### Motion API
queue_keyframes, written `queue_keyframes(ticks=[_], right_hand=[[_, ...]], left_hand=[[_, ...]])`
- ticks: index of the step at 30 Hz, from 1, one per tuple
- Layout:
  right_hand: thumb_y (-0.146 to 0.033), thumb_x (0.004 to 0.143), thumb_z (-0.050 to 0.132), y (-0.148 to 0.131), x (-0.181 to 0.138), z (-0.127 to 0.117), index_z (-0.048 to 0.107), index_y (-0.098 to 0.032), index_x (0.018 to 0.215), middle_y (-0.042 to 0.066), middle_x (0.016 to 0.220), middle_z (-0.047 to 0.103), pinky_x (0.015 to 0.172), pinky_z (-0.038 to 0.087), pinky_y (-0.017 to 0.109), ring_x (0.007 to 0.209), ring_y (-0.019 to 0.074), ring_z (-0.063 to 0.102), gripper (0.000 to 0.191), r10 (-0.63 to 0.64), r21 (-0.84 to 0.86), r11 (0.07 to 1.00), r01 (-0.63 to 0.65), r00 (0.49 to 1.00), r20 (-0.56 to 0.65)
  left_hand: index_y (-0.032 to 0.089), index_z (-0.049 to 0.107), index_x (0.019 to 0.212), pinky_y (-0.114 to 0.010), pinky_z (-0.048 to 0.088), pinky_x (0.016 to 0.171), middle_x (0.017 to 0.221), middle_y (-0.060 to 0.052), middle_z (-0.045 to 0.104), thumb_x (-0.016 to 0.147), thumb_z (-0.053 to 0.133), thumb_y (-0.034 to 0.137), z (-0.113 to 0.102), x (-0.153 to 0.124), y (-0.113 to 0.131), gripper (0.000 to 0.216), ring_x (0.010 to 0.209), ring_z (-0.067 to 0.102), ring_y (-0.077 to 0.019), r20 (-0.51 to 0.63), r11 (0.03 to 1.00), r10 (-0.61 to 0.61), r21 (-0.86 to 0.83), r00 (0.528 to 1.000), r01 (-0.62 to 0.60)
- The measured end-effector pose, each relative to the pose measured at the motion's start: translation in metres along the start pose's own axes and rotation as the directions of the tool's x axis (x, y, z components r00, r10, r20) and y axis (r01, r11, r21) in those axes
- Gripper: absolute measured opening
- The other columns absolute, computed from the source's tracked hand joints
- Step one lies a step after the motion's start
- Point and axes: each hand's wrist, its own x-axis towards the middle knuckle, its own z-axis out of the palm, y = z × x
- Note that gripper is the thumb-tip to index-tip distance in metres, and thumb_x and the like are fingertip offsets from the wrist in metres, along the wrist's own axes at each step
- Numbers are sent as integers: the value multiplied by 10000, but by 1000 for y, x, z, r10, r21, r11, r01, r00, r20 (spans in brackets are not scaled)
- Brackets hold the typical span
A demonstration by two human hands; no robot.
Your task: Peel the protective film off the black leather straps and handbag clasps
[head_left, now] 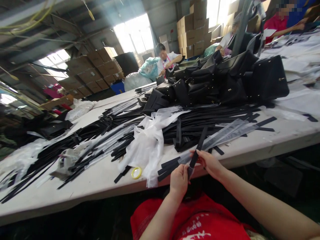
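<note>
At the near table edge my left hand [179, 181] is closed around the lower end of a black strap [198, 146]. My right hand [209, 162] pinches the same strap just above it, together with a clear plastic sleeve [222, 134] that stretches away to the right. The strap points up and away over the table. Loose black straps [170, 165] lie flat just left of my hands.
A white table [100, 181] carries heaps of black straps [200, 121], clear plastic sleeves [147, 146], a yellow tape roll [136, 172] and a row of black handbags [225, 80]. Other people work at the far side. Cardboard boxes [192, 30] are stacked behind.
</note>
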Motion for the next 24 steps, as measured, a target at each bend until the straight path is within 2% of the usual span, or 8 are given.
queue_keyframes(ticks=[2,4,8,10,13,17,21,24], right_hand=[[-511,772,721,4,-9,8,766,-196,969,71,950,749,862,485,362,899,229,663,374,29,-98,995,-18,993,113],[-480,733,772,3,-15,13,771,-193,983,65,956,748,828,487,328,865,207,655,381,21,-144,990,1,988,151],[-520,727,764,-10,-11,14,773,-186,974,57,889,738,573,433,227,623,107,564,417,-42,-88,995,44,999,32],[-546,733,748,-15,-9,15,769,-164,970,51,798,716,517,403,218,552,89,520,450,-24,-101,994,28,999,42],[-580,721,745,-14,-12,22,750,-144,982,19,612,643,500,402,213,531,106,538,508,57,-130,990,-45,994,88],[-572,684,778,-9,-21,37,714,-168,995,8,628,651,502,434,200,558,115,588,514,81,-66,995,-78,995,54],[-514,690,799,-5,-28,50,684,-194,977,-10,639,656,478,440,187,529,106,595,446,151,5,989,-151,988,17],[-504,639,838,-7,-33,57,672,-186,880,-22,590,630,462,436,179,494,96,574,431,149,57,987,-149,989,2]], left_hand=[[221,606,814,-288,422,643,645,-24,632,993,325,401,-1,3,3,379,637,623,-187,-52,999,47,22,998,-45],[213,621,823,-291,426,677,737,-50,673,994,331,391,-3,5,6,381,716,640,-196,-94,995,85,69,992,-79],[205,607,779,-275,406,616,665,-34,653,1005,312,396,-6,6,12,418,638,623,-179,-100,988,84,136,991,-69],[204,619,813,-270,417,625,699,-33,677,1011,308,389,-6,6,14,412,663,642,-179,-131,986,105,146,986,-86],[202,637,875,-275,447,661,767,-47,717,1016,308,391,-6,8,18,404,724,680,-193,-194,981,121,170,973,-88],[181,631,1026,-296,480,672,846,-89,751,1011,322,389,-6,11,26,372,771,716,-229,-250,979,82,203,965,-31],[135,505,1285,-318,498,677,778,-90,751,993,373,384,-5,12,33,406,769,726,-257,-286,985,22,172,958,29],[79,406,1370,-334,506,714,713,-79,734,980,396,393,-8,13,35,501,773,719,-258,-276,999,15,43,961,-3]])
